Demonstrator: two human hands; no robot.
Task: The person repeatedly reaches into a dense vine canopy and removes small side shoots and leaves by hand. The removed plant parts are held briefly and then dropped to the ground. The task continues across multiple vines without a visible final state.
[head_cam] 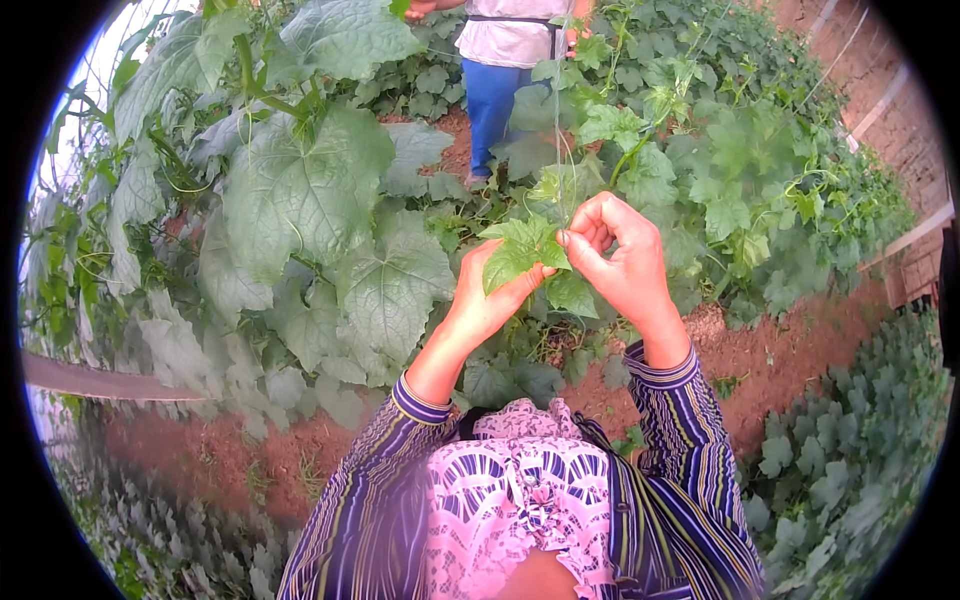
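Observation:
In front of my chest, my left hand (480, 292) is closed around the leafy tip of a climbing vine that looks like cucumber. Bright green young leaves (521, 244) cover part of its palm and fingers. Close beside it, my right hand (626, 255) pinches a thin string (557, 112) between thumb and forefinger. This string runs upward, and thin tendrils curl next to it. Below both hands hangs another young leaf (571, 292). The stem inside my left hand is hidden by leaves and fingers.
Large vine leaves (307, 187) crowd the left side. Another person in blue trousers (491, 105) stands beyond the row. More vines (727, 195) grow at the right. Reddish soil (750, 367) forms a path, with another planted row (840, 465) at the lower right.

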